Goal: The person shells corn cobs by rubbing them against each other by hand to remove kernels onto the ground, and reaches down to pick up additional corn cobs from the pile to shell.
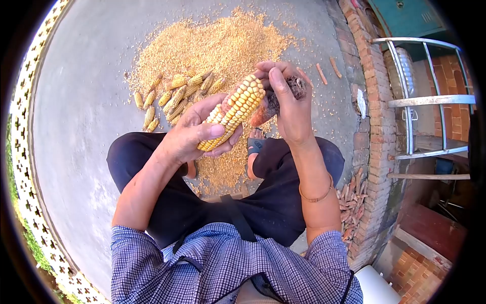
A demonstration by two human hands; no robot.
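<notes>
My left hand [197,126] is wrapped round an ear of corn [240,104], tilted with its tip up to the right. A strip on its upper left side has lost its kernels; the rest still carries yellow ones. Close beside the tip, my right hand [289,104] holds what looks like a bare corncob [261,115], reddish at its lower end and dark and ragged at the other. Part of it is hidden by the thumb and palm. Beyond my left hand lie several more ears of corn [177,96].
A wide spread of loose kernels [217,43] covers the concrete floor [86,126] ahead, reaching between my feet. Bare cobs [352,202] are heaped by the low brick edging [382,126] on the right. A metal railing [430,100] stands beyond it; a pierced wall [30,177] runs along the left.
</notes>
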